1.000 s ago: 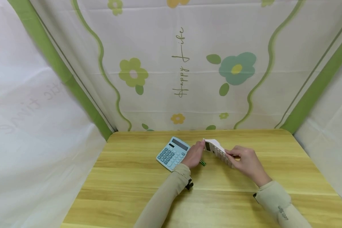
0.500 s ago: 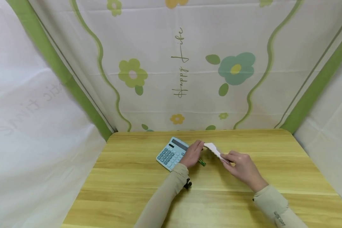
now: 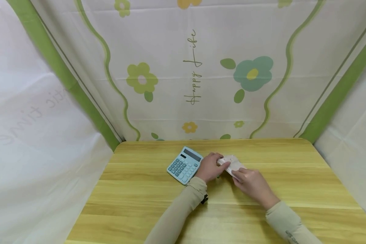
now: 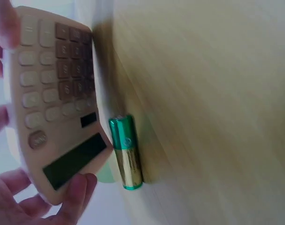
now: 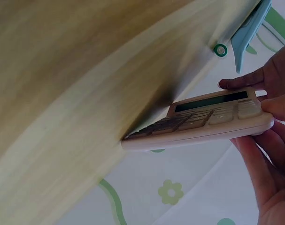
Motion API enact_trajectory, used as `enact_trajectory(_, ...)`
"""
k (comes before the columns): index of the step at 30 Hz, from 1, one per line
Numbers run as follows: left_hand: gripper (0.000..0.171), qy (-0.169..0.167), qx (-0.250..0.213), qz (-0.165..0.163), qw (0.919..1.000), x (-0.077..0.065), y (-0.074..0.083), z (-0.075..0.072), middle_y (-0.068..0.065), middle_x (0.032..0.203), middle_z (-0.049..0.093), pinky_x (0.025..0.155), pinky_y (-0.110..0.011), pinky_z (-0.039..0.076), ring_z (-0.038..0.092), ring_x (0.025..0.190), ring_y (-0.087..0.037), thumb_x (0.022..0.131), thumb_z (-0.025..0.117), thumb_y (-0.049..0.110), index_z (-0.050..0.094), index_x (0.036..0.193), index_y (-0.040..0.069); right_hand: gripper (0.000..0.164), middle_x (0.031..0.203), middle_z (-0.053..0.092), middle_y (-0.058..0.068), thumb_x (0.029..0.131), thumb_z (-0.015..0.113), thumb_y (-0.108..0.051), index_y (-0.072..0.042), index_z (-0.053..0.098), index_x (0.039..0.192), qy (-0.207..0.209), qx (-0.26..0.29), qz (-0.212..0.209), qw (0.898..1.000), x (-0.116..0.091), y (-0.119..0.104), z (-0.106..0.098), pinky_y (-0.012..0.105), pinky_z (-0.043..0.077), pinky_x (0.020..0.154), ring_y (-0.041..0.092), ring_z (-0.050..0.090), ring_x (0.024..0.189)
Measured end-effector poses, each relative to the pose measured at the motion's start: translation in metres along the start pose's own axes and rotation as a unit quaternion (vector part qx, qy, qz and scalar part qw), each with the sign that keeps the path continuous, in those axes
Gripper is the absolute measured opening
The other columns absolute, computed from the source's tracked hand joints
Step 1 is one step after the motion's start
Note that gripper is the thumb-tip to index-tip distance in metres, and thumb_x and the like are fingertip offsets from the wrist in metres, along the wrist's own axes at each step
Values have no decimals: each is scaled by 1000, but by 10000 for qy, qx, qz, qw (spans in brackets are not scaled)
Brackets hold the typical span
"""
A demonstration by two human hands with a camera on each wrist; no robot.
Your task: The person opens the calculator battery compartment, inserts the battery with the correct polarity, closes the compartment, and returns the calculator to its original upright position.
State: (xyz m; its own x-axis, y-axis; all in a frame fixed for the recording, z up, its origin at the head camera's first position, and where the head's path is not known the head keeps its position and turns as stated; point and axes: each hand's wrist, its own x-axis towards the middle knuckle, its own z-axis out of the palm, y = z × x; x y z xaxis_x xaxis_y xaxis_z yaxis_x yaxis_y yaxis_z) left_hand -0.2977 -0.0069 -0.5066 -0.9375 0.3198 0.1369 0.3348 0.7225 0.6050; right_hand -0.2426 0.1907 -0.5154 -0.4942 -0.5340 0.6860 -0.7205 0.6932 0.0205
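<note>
A pale pink calculator [image 4: 50,101] is tilted up off the table, and both hands hold it. Its pale back [image 3: 235,164] faces the head camera, while its keys and dark screen show in both wrist views. My left hand [image 3: 209,166] pinches the screen end, with the thumb over the back. My right hand [image 3: 252,184] grips the opposite end, by the keys. One long edge of the calculator is down at the tabletop. Beside it on the wood lies a green-and-gold battery [image 4: 126,152], mostly hidden by my left hand in the head view.
A light blue calculator [image 3: 184,166] lies face up just left of my left hand. The wooden table [image 3: 134,203] ends at a white flowered cloth [image 3: 170,101] at the back. More cloth hangs on both sides.
The pink calculator has turned from keys facing the head camera, through edge-on, to back facing it. My left thumb has come over its back, and my right hand has moved slightly left.
</note>
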Motion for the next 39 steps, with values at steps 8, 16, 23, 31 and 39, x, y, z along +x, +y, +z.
enact_trajectory(8,52,-92,-397,-196,9990,1,-3,2,-7,134,70,100,-32,55,65,121,-23,100,65,48,69,135,10,42,86,75,5,67,96,-15,-11,82,106,-240,-360,216,9988,-6,-3,1,32,56,50,18,70,64)
enact_trajectory(16,54,-234,-340,-158,9990,2,-10,7,-9,134,68,101,-31,55,66,121,-22,100,66,47,66,138,9,109,152,46,25,75,91,-46,-10,35,162,-1607,663,2470,9533,-6,9,-3,66,57,84,52,58,123)
enact_trajectory(23,54,-452,-149,-182,9987,1,-10,7,-6,143,65,111,-34,50,61,132,-24,100,65,45,63,143,13,127,161,27,37,78,84,-61,-3,14,166,-2499,1423,3324,8983,-7,20,1,75,44,102,62,46,133)
enact_trajectory(31,57,-711,156,-178,9972,4,-14,11,-3,149,60,112,-32,48,58,136,-22,101,64,46,57,149,17,123,155,35,40,77,87,-58,4,23,162,-2643,1295,3323,8961,-6,20,9,74,43,102,63,44,132)
enact_trajectory(39,62,-880,827,-161,9926,7,-14,14,1,147,62,110,-33,48,59,131,-23,99,67,50,55,151,19,120,152,40,39,71,90,-57,4,35,158,-2658,891,3208,9047,-5,16,14,73,45,99,62,46,128)
